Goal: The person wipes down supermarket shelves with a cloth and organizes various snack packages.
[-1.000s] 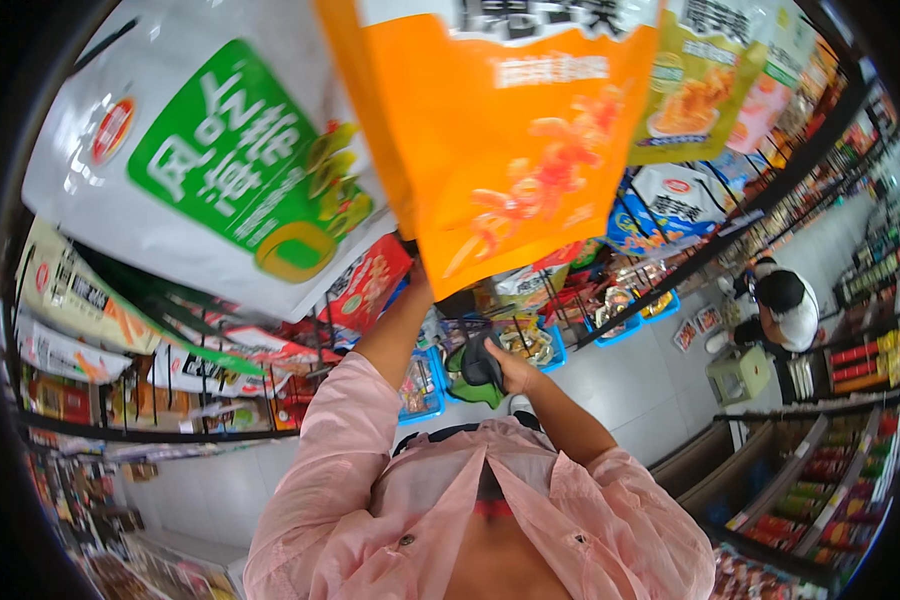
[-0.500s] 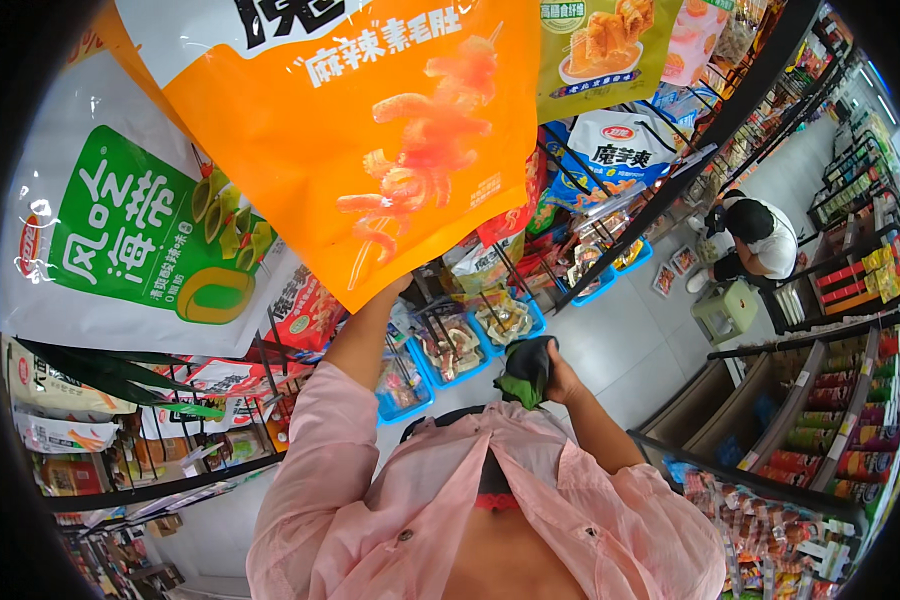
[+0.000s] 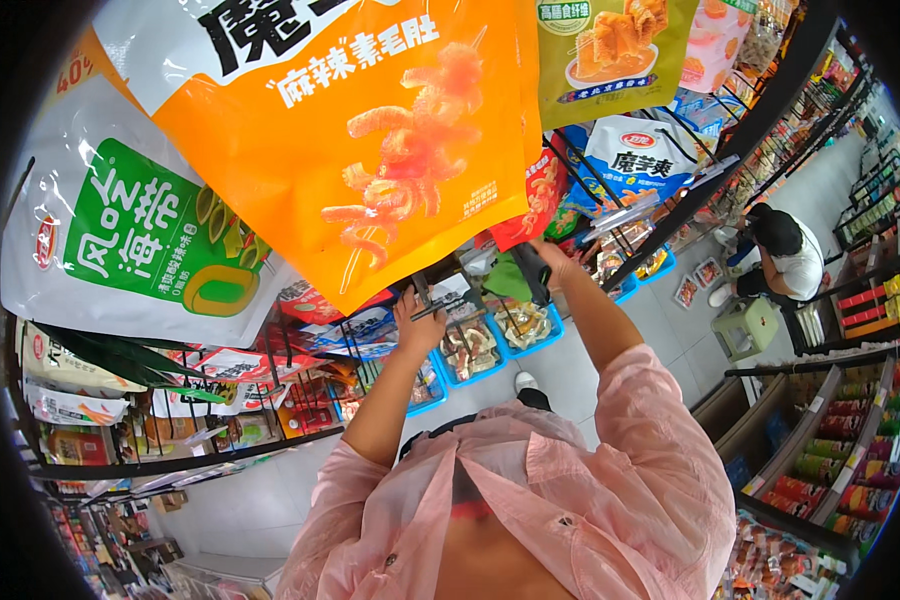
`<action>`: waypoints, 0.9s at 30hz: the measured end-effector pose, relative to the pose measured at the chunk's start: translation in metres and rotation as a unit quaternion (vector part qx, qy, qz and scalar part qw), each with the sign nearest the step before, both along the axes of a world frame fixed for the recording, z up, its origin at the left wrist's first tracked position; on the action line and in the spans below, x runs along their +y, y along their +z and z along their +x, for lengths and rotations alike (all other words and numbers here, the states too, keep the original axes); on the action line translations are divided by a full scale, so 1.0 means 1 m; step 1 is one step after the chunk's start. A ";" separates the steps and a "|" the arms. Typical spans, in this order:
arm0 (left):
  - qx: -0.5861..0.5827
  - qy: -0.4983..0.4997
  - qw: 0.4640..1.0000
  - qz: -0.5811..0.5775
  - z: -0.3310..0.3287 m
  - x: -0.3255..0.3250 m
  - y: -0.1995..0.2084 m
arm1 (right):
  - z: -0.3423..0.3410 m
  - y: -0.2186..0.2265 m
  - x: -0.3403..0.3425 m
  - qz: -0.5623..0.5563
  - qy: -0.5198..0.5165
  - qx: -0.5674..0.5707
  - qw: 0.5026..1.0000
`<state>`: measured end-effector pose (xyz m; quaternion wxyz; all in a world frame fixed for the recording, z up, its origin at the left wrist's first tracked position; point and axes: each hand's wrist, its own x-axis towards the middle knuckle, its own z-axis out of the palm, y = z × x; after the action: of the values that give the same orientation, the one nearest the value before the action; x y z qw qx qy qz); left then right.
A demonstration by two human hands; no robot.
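Note:
My right hand (image 3: 558, 264) is raised to the hanging rack, its fingers closed on a black-and-green packet (image 3: 515, 280). Beside it, my left hand (image 3: 417, 322) reaches up under a large orange-and-white snack bag (image 3: 410, 160), fingers closed around what looks like a black rack hook (image 3: 425, 296). The big bag hides part of the rack just above both hands. Behind my right hand hangs a red packet (image 3: 535, 205). To the left is a white-and-green snack bag (image 3: 135, 230).
Blue baskets (image 3: 467, 378) of packaged food stand below the rack. Farther right, a person in white (image 3: 785, 255) sits low near a pale green stool (image 3: 747, 330). Shelves of colourful packets (image 3: 840, 425) line the right side. An olive-green bag (image 3: 610, 60) hangs above.
My right hand has lifted the black-and-green packet from near my waist up to the rack. My left hand, mostly hidden behind the orange bag before, has come lower into sight.

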<state>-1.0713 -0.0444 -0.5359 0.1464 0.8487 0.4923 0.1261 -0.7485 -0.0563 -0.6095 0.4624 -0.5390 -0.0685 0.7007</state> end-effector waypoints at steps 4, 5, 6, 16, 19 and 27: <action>0.002 -0.012 0.999 -0.042 -0.004 -0.022 0.010 | 0.014 -0.031 0.038 0.030 -0.036 0.018 0.999; 0.005 -0.011 0.998 -0.067 -0.004 -0.026 0.017 | 0.009 -0.029 0.043 0.034 -0.028 0.021 0.999; 0.018 -0.004 0.995 -0.098 -0.004 -0.028 0.020 | 0.005 -0.028 0.046 0.038 -0.024 0.023 0.999; -0.007 -0.002 0.993 -0.116 -0.003 -0.043 0.011 | -0.039 0.016 -0.067 0.069 -0.028 0.250 0.965; -0.026 -0.006 0.990 -0.141 0.001 -0.045 0.012 | -0.036 -0.013 -0.128 0.071 -0.022 0.217 0.973; -0.078 0.001 0.986 -0.150 0.000 -0.051 0.013 | -0.022 -0.030 -0.189 -0.024 -0.145 0.173 0.974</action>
<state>-1.0714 -0.0950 -0.5224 0.3094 0.8044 0.4936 0.1167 -0.7708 -0.2453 -0.6398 0.5507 -0.4244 0.1079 0.7106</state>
